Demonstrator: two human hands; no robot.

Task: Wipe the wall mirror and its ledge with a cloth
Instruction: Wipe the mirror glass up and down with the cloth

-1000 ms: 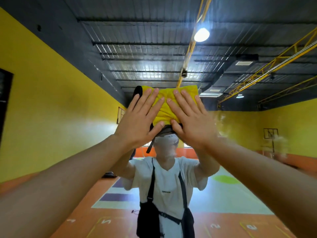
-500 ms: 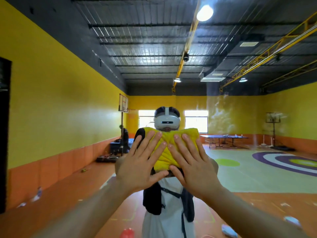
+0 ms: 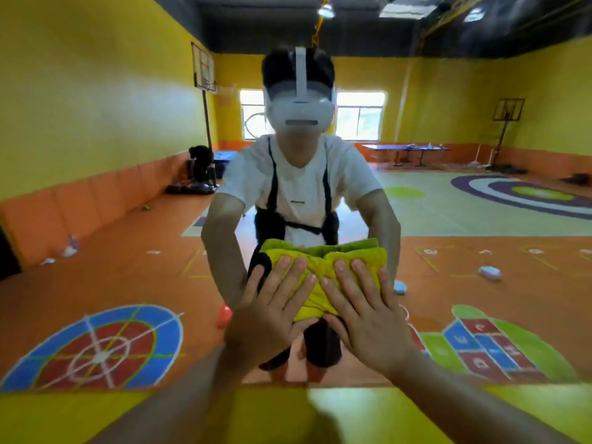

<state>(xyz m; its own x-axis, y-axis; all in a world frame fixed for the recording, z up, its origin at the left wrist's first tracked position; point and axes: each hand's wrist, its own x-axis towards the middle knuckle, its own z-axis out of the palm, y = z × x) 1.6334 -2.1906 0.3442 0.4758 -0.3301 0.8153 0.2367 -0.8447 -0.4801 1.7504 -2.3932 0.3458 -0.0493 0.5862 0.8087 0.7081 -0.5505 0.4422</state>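
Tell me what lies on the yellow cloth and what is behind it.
Left hand and right hand press flat on the yellow cloth. Behind it, that patch of wall mirror is covered.

Pressed cloth (image 3: pixel 323 267) flat against wall mirror (image 3: pixel 480 219), low and central, just above ledge (image 3: pixel 80 415).
Had left hand (image 3: pixel 269 318) on cloth's left half and right hand (image 3: pixel 365 318) on its right half, side by side, fingers (image 3: pixel 344 277) spread upward over it, thumbs close together under its lower edge. Faced own reflection (image 3: pixel 301 187) directly behind cloth; had ledge running across below both wrists, nearest the camera.
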